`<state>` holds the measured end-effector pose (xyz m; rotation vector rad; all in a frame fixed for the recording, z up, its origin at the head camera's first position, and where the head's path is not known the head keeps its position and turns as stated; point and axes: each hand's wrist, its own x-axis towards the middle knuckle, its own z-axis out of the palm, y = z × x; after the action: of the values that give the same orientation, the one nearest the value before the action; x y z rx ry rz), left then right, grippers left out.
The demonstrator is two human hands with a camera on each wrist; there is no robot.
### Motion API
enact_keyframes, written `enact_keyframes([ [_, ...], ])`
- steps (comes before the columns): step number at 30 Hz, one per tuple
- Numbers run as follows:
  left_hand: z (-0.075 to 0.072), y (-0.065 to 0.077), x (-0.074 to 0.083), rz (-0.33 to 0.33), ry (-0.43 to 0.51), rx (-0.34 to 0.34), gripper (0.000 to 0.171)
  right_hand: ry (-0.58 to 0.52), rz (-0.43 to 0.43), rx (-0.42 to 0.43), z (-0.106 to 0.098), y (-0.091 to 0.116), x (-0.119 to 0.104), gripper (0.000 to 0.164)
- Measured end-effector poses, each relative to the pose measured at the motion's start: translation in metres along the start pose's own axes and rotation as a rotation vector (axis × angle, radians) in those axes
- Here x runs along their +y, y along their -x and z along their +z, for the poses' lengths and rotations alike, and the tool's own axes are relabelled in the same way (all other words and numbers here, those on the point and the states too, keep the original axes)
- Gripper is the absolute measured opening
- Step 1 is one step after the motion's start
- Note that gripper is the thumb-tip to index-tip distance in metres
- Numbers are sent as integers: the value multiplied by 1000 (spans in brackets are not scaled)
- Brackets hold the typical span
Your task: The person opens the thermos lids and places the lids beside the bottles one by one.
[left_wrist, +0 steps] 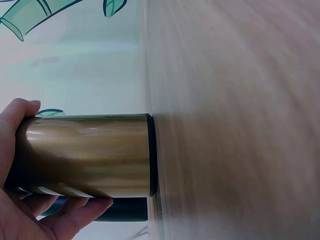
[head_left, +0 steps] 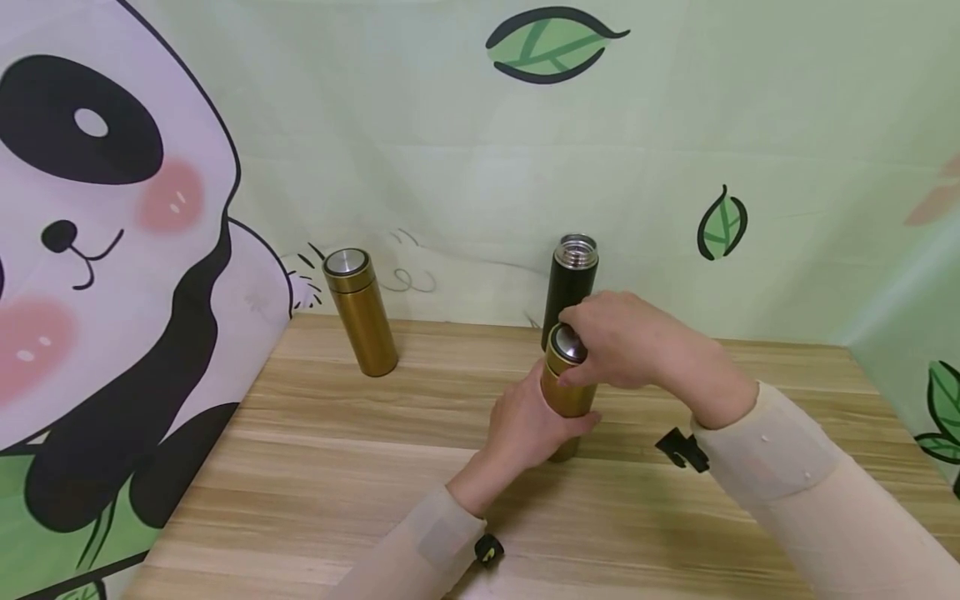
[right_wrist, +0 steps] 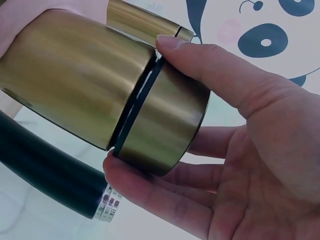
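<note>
A gold thermos flask point(head_left: 567, 398) stands upright on the wooden table, its dark base at the tabletop in the left wrist view. My left hand point(head_left: 525, 417) is wrapped round the flask's body. From above, my right hand point(head_left: 626, 337) grips the gold lid point(right_wrist: 165, 115) with thumb and fingers on opposite sides. In the right wrist view a narrow gap with a dark ring shows between lid and body. Just behind stands a black flask point(head_left: 567, 287) with no lid, its bare steel neck point(head_left: 577, 250) showing; the gold flask and my right hand partly hide it.
A second gold flask point(head_left: 363, 321), lid on, stands at the back left of the wooden table point(head_left: 337, 475). Behind the table hangs a pale green cloth point(head_left: 420, 167) printed with leaves and a panda point(head_left: 97, 192).
</note>
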<state>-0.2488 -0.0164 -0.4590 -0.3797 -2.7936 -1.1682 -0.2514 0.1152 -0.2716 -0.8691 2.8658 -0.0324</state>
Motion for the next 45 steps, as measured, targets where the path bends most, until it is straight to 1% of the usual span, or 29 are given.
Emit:
enact_keyframes([
  [6,0,0,1,12,-9,7,80,2,-20,-14,0,1,1,43],
  [11,0,-1,1,19,-14,8,80,-2,-22,-27,-1,1,2,52],
  [15,0,-1,1,26,-13,10,78,-2,-43,-28,-1,1,2,56],
  [24,1,-2,1,21,-23,11,77,-26,-57,-55,-2,0,2,56],
  [32,0,-2,0,23,-28,17,78,-43,-71,-59,-2,0,4,56],
  [40,0,-1,1,11,-26,14,78,-62,-86,-53,-2,1,6,65],
  [45,0,-1,1,10,-21,7,78,-67,-100,-52,-3,2,6,67],
])
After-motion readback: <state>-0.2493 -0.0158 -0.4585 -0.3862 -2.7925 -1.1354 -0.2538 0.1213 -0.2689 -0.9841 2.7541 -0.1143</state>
